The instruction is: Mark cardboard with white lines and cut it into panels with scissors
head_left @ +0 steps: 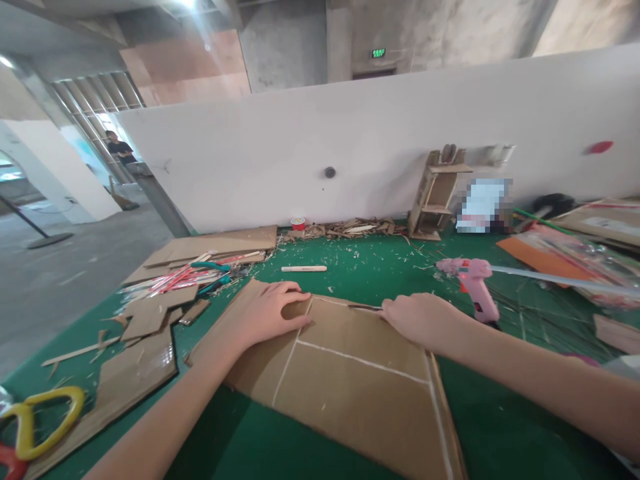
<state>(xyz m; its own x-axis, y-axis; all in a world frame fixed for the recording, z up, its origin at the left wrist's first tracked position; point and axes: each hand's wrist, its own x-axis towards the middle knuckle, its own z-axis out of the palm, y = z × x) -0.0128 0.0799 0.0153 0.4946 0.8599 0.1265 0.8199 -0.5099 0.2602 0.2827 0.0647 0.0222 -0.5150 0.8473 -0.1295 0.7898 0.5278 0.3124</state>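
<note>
Bare grey concrete walls (290,43) and a lit green exit sign (379,53) stand beyond a long white partition (250,160), while a person in a dark top (120,148) appears far off at the left. On the green tabletop (385,283) before me lies a brown corrugated cardboard sheet (350,407), set at a slant between my forearms and marked with straight white lines (365,360). My left hand (277,307) rests open on the sheet's far left corner, thumb parted from the fingers beside one of the lines. My right hand (410,313) is closed around a slim dark-bladed tool (365,307), whose blade lies along the far edge of the cardboard; its handle is hidden in my grip, so I cannot tell its exact type. Beyond the sheet lies a pale slender marker (304,269), near a scatter of light shavings. At right, a pink plastic glue gun (477,280) stands with a long translucent rod behind it. Against the partition sit a small brown shelved structure (435,193) and a round red-and-white container (298,224). Irregular cardboard offcuts (135,367), teal-handled pliers (210,265) and a yellow looped handle (25,430) occupy the left side.
</note>
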